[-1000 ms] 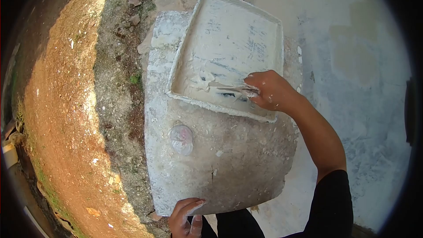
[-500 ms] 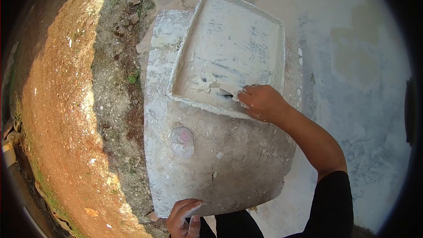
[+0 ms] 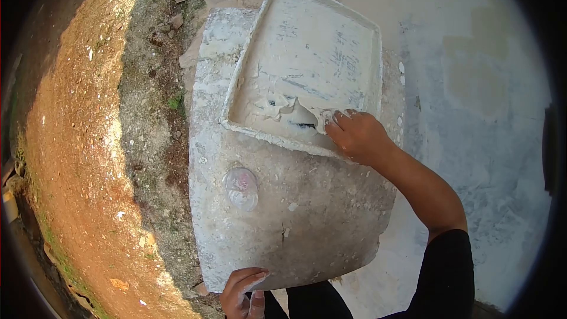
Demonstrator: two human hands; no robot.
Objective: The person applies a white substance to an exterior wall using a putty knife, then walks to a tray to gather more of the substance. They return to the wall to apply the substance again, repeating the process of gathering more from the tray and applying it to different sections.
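Note:
My right hand [image 3: 357,136] is inside the shallow tray [image 3: 236,74], near its front edge and right corner. Its fingers are curled into wet whitish paste [image 3: 283,109], and some of it clings to the fingertips. Just left of the hand the paste is pulled into ridges, with a small dark gap beside them. My left hand [image 3: 242,292] is at the near edge of the board [image 3: 319,212], fingers bent and thumb apart, with white smears on it. Nothing shows in its grasp.
A clear round lid or small tub [image 3: 241,189] sits on the board, left of centre. Whitish, stained floor [image 3: 490,159] lies to the right. Gravelly ground [image 3: 153,94] and sunlit reddish soil [image 3: 82,142] stretch along the left.
My right hand has shifted slightly right, drawing the paste with it, and the dark gap beside it has widened. My left hand stays almost where it was.

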